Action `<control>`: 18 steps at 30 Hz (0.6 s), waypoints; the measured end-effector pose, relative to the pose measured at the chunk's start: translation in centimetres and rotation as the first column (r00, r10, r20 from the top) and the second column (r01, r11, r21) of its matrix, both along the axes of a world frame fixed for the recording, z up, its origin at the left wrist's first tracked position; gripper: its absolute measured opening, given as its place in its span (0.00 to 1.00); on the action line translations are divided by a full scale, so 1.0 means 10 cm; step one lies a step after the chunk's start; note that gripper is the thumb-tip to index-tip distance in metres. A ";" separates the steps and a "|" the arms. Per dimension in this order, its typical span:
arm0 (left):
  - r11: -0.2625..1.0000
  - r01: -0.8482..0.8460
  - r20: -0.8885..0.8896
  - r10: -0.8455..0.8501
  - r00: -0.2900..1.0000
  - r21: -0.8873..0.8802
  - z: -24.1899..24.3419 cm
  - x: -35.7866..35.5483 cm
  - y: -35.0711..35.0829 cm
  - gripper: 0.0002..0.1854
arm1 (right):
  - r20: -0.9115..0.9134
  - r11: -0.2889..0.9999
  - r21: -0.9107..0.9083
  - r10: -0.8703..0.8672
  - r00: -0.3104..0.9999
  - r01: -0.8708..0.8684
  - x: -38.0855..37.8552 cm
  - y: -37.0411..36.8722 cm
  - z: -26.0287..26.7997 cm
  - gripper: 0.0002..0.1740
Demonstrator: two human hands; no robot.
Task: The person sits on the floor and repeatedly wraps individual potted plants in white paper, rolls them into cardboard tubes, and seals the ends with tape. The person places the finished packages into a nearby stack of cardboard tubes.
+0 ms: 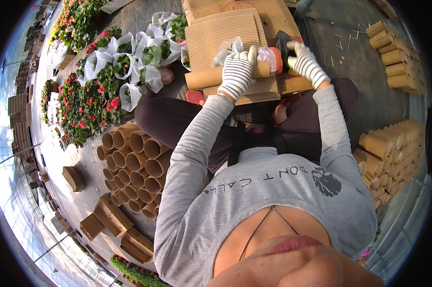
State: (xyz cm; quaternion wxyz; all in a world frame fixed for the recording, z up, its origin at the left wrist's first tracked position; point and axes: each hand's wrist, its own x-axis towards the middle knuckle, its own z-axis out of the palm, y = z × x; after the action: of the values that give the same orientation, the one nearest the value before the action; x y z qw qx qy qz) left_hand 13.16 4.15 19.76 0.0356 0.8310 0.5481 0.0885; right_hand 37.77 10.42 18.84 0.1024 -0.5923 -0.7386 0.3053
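Gloved in striped white, my left hand (pixel 236 71) grips a brown cardboard tube (pixel 203 78) that lies crosswise over corrugated cardboard sheets (pixel 216 32). Just beyond the tube is a plant sleeved in white wrap (pixel 230 46), on its side, with its clear-wrapped pot (pixel 267 58) pointing right. An orange-red round thing (pixel 277 60) sits at the pot's end. My right hand (pixel 305 61), in a matching glove, is at a black tool (pixel 282 42), perhaps a stapler or tape dispenser; whether its fingers close on it is unclear. Part of something yellow (pixel 293 73) shows beneath that hand.
Potted red-flowered plants (pixel 90 102), several in white sleeves (pixel 129 94), stand to the left. Stacked cardboard tubes lie at near left (pixel 137 161) and on the right (pixel 388 154). Open cardboard boxes (pixel 111 217) lie behind on the left. My crossed legs (pixel 172 116) flank the sheets.
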 end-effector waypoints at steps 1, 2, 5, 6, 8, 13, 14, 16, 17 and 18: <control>0.999 -0.014 -0.030 0.012 0.999 -0.041 0.01 0.02 0.00 0.55 | 0.442 1.000 0.025 -0.024 0.897 0.014 0.06 -0.15 -0.09 0.34; 0.999 0.003 -0.030 -0.004 1.000 -0.051 0.03 0.02 0.01 0.57 | 0.634 0.986 -0.050 0.152 0.758 -0.156 0.02 -0.21 -0.18 0.36; 0.999 0.013 -0.023 -0.014 1.000 -0.042 0.10 0.04 0.02 0.52 | 0.538 0.986 0.118 0.039 0.842 -0.121 -0.01 -0.33 -0.11 0.31; 0.999 0.003 -0.032 -0.005 0.999 -0.046 0.12 0.04 0.02 0.50 | 0.461 0.982 0.171 -0.013 0.888 -0.075 0.00 -0.32 0.02 0.28; 0.998 -0.010 -0.055 0.007 0.998 -0.066 0.16 0.04 0.03 0.47 | -0.234 0.981 0.002 -0.190 0.954 0.196 0.09 -0.26 0.44 0.24; 0.995 -0.003 -0.022 0.001 1.000 -0.097 0.15 0.03 0.05 0.41 | -0.875 0.986 -0.116 -0.157 0.458 0.118 0.19 -0.70 1.03 0.31; 0.992 -0.011 -0.033 0.007 0.999 -0.125 0.14 0.02 0.05 0.40 | -0.813 0.965 -0.055 -0.193 0.549 0.257 0.03 -0.88 0.95 0.30; 0.990 -0.029 -0.059 0.020 0.998 -0.141 0.14 0.02 0.06 0.39 | -0.731 0.957 -0.045 -0.228 0.643 0.288 -0.17 -1.29 0.80 0.23; 0.990 -0.039 -0.074 0.029 0.997 -0.136 0.14 0.02 0.06 0.38 | -0.717 0.979 -0.109 -0.198 0.668 0.174 -0.22 -1.47 0.74 0.18; 0.993 -0.050 -0.069 0.043 0.997 -0.111 0.15 0.02 0.07 0.37 | -0.775 0.962 -0.235 -0.272 0.571 0.140 -0.20 -1.64 0.73 0.17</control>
State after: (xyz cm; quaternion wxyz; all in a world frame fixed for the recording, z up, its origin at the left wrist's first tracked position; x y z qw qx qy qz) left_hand 13.34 4.83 21.26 0.0621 0.8171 0.5724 0.0305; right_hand 35.78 -6.01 26.13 0.4136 -0.4800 -0.5148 0.5775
